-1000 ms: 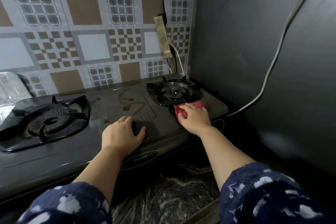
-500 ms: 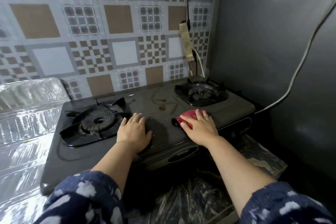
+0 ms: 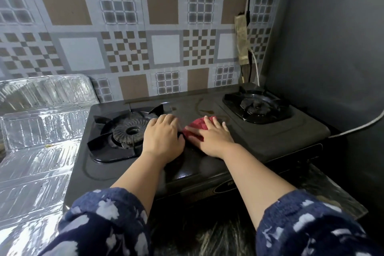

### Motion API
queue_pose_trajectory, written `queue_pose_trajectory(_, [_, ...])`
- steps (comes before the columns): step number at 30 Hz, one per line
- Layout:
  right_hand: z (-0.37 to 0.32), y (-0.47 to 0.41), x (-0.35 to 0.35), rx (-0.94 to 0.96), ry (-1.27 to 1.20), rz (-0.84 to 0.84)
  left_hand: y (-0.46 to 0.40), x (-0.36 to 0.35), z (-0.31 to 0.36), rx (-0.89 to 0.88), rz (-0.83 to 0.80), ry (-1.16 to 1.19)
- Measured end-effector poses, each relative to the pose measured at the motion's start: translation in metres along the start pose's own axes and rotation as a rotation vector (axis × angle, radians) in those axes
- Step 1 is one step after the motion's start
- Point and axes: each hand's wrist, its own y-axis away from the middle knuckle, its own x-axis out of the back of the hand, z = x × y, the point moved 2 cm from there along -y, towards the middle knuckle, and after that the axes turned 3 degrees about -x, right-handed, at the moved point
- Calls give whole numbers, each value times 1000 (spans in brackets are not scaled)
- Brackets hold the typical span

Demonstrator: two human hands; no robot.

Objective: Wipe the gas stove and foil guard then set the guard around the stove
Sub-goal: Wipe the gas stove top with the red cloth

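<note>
A black two-burner gas stove (image 3: 276, 141) stands on the counter against the tiled wall. My right hand (image 3: 214, 137) presses a red cloth (image 3: 196, 125) flat on the stove's middle panel, just in front of brown stains (image 3: 204, 110). My left hand (image 3: 163, 138) rests palm down on the stove, touching the cloth's left edge, beside the left burner (image 3: 126, 132). The silver foil guard (image 3: 39, 137) lies unfolded to the left of the stove, its far panel leaning on the wall.
The right burner (image 3: 256, 107) sits near a dark side wall (image 3: 332, 48). A white cable (image 3: 357, 127) runs along that wall to the stove's right end. A power strip (image 3: 242, 41) with cords hangs in the corner. Dark marbled counter (image 3: 324, 191) shows in front.
My right hand has slid the red cloth leftward from the right burner to the stove's middle. My left hand has shifted up beside the left burner. The view has swung left, showing more foil.
</note>
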Motion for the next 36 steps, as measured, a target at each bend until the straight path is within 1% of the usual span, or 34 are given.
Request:
queue_pose_trajectory(1, [-2, -8, 1, 15, 3, -5, -5, -1, -7, 29, -15, -4])
queue_pose_trajectory(2, [-6, -17, 2, 27, -1, -7, -9, -3, -15, 70, -64, -3])
queue_pose_trajectory(4, [-13, -38, 4, 49, -22, -8, -17, -11, -30, 167, -227, 7])
queue_pose_trajectory(6, [-20, -59, 3, 81, -31, -9, -21, -17, -38, 240, -328, 48])
queue_pose_trajectory(8, [-23, -82, 4, 115, -24, -13, -26, -18, -39, 266, -354, 53])
queue_pose_trajectory(12, [-27, -132, 11, 149, -11, -29, -38, -14, -43, 257, -378, -27])
queue_pose_trajectory(17, [-35, -188, 17, 160, 25, -41, -41, -15, -46, 234, -365, -71])
queue_pose_trajectory(21, [-42, -210, 19, 147, 23, -52, -39, -16, -46, 221, -345, -81])
queue_pose_trajectory(27, [-36, -174, 12, 175, -10, -38, -32, -20, -47, 238, -305, -20])
queue_pose_trajectory(33, [-8, -99, 3, 180, -36, -1, -37, -19, -26, 194, -158, 73])
queue_pose_trajectory(36, [13, -59, 3, 142, -21, 10, -44, -18, -9, 188, -183, 182])
